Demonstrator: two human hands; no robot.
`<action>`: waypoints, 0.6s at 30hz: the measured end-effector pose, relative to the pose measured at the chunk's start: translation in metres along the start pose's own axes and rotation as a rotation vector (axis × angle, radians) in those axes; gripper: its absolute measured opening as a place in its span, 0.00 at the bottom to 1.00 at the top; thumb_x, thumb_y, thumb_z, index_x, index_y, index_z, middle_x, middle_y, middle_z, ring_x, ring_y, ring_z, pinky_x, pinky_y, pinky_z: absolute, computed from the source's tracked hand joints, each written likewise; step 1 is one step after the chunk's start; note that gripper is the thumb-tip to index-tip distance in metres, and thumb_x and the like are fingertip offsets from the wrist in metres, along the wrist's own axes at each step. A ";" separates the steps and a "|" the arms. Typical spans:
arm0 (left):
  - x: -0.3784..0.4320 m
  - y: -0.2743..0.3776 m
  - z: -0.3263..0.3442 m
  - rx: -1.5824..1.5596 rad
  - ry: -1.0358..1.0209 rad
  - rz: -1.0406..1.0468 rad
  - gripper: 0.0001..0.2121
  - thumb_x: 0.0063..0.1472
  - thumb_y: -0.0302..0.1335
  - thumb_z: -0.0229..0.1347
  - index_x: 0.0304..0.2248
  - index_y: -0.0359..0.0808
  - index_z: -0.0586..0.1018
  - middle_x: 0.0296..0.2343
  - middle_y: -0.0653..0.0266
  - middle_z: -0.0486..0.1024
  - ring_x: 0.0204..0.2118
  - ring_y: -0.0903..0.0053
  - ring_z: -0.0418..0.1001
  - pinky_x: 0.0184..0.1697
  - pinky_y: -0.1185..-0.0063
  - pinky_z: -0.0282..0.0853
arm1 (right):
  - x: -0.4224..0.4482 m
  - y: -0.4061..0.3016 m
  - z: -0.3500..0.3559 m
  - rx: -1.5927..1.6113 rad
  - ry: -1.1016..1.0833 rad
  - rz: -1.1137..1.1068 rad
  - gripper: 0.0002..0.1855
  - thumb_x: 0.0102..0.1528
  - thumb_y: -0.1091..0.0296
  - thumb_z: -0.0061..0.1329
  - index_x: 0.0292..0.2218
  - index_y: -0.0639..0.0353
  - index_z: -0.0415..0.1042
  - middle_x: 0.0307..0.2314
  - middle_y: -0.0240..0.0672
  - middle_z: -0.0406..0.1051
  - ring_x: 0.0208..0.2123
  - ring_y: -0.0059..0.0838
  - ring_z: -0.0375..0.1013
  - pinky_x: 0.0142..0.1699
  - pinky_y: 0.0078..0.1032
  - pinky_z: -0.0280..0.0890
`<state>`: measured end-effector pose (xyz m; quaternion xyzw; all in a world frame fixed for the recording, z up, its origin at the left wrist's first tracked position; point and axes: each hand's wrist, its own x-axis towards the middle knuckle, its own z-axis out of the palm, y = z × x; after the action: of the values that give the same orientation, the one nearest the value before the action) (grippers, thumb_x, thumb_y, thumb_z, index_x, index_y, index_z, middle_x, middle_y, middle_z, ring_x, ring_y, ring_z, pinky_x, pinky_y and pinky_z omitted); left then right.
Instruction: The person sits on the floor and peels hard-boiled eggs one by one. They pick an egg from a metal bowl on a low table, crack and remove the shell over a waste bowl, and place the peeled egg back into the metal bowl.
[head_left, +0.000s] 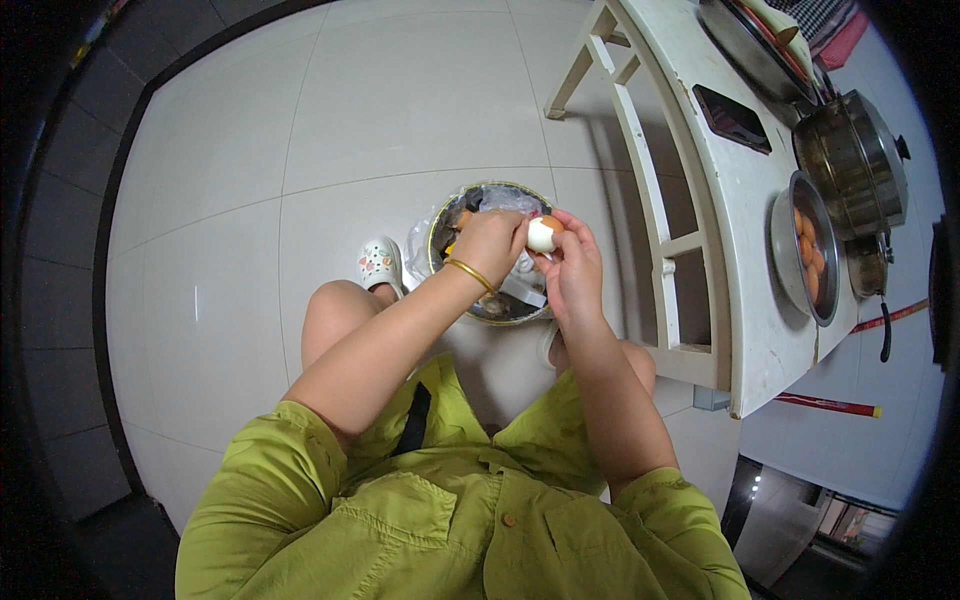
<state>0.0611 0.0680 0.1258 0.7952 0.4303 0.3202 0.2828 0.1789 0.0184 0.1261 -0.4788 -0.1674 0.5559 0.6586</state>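
A partly peeled boiled egg (541, 235), white with brown shell left on its upper right side, is held over a round trash bin (433, 247). My right hand (574, 262) grips the egg from the right, thumb and fingers around it. On the egg's left side is my left hand (491, 240), a gold bangle on its wrist, its fingertips at the shell edge; whether they pinch a piece of shell I cannot tell. Inside the bin lie clear plastic, a white piece of packaging (523, 290) and other waste, partly hidden by my hands.
On the white wooden table (750, 300) at the right stand a metal bowl (787, 247) of brown eggs (808, 251), a lidded steel pot (847, 165), a smaller saucepan (866, 266) and a black phone (731, 118). The table's legs and rails reach down to the tiled floor.
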 end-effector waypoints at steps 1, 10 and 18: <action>0.000 0.000 0.000 0.021 0.007 0.004 0.09 0.52 0.29 0.48 0.25 0.31 0.75 0.20 0.52 0.72 0.24 0.60 0.70 0.28 0.71 0.65 | 0.000 0.000 0.000 -0.001 0.000 -0.001 0.16 0.47 0.77 0.36 0.41 0.63 0.58 0.36 0.41 0.62 0.39 0.30 0.63 0.43 0.32 0.63; 0.000 0.003 -0.003 0.039 0.062 -0.075 0.08 0.50 0.29 0.49 0.22 0.32 0.75 0.17 0.53 0.71 0.20 0.60 0.70 0.25 0.72 0.65 | 0.000 0.002 0.002 0.042 -0.030 -0.085 0.16 0.47 0.78 0.34 0.41 0.65 0.58 0.37 0.43 0.61 0.39 0.33 0.63 0.44 0.35 0.63; 0.002 -0.004 -0.014 -0.125 -0.077 -0.224 0.08 0.48 0.29 0.52 0.26 0.33 0.77 0.17 0.59 0.73 0.19 0.71 0.72 0.25 0.80 0.67 | -0.003 -0.004 0.004 0.105 -0.030 -0.075 0.16 0.47 0.78 0.33 0.40 0.65 0.58 0.35 0.42 0.62 0.37 0.32 0.64 0.42 0.31 0.64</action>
<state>0.0496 0.0741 0.1321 0.7346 0.4844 0.2822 0.3821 0.1776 0.0181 0.1323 -0.4287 -0.1658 0.5458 0.7006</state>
